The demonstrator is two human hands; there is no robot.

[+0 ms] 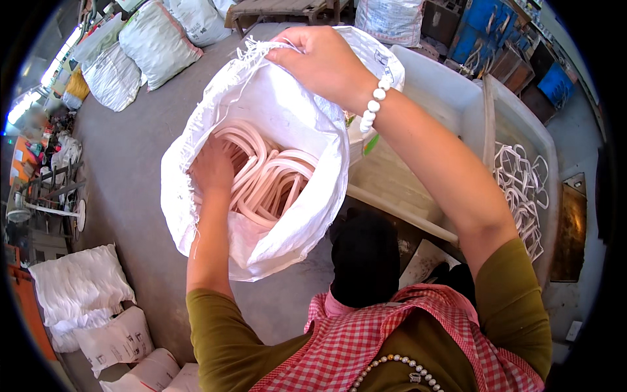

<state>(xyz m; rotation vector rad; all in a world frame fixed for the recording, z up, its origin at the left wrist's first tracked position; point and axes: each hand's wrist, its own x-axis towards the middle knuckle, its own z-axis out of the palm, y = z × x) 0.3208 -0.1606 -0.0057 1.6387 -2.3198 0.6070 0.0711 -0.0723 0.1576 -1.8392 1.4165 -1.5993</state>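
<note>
Left hand sits deep inside the white woven plastic sack, fingers resting on pale pink curved plastic hangers; right hand pinches the sack's far rim.

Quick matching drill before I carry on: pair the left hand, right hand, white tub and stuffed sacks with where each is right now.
1 left hand
2 right hand
3 white tub
4 stuffed sacks

a on the floor, upper left
b gripping the white woven sack's top rim
c right of the sack, holding white loops
d inside the sack, on the pale curved pieces

Pairs: 1-d, 2-b, 3-c, 4-a
</note>
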